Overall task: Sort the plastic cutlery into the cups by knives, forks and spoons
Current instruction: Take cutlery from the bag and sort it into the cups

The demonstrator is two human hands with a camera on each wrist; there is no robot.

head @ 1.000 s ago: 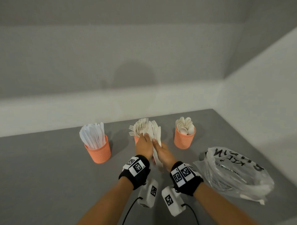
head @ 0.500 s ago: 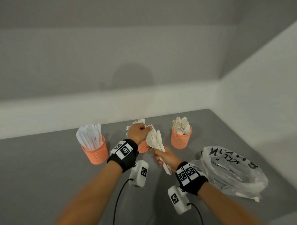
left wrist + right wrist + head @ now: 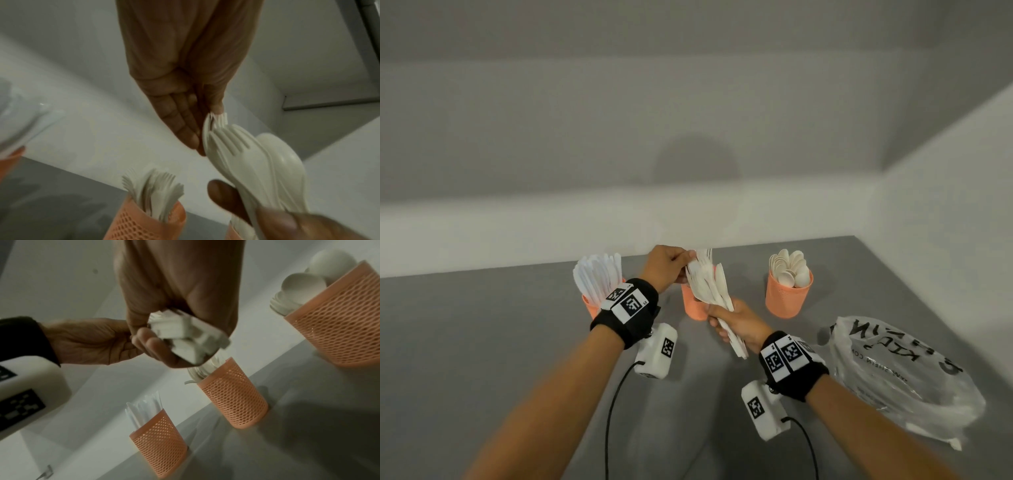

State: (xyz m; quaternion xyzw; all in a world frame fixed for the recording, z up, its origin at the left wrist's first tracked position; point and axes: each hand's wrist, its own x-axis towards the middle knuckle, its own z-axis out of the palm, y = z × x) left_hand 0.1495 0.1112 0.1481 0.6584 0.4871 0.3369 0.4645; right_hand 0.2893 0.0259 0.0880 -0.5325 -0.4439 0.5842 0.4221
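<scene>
The right hand (image 3: pixel 736 323) is closed around the handles of a fanned bundle of white plastic forks and spoons (image 3: pixel 709 284), held above the grey surface (image 3: pixel 482 342) just in front of the middle orange mesh cup (image 3: pixel 693 306). The left hand (image 3: pixel 666 265) pinches the tines of one white plastic fork (image 3: pixel 219 120) at the top of that bundle between thumb and fingertips; the other fingers lie loosely extended.

The middle cup already holds forks, the left orange mesh cup (image 3: pixel 590 306) holds white plastic knives (image 3: pixel 597 277), and the right orange mesh cup (image 3: pixel 787 298) holds white plastic spoons (image 3: pixel 789 267). A crumpled clear plastic bag with black lettering (image 3: pixel 904 377) lies to the right.

The pieces look very light, thin and smooth, so they probably slide against each other and nest together; a loose grip on the bundle could let several slip out at once. The tines seem the most likely part to bend or snap, so drawing a single fork out by its neck or handle would likely be safer than by the tips.
</scene>
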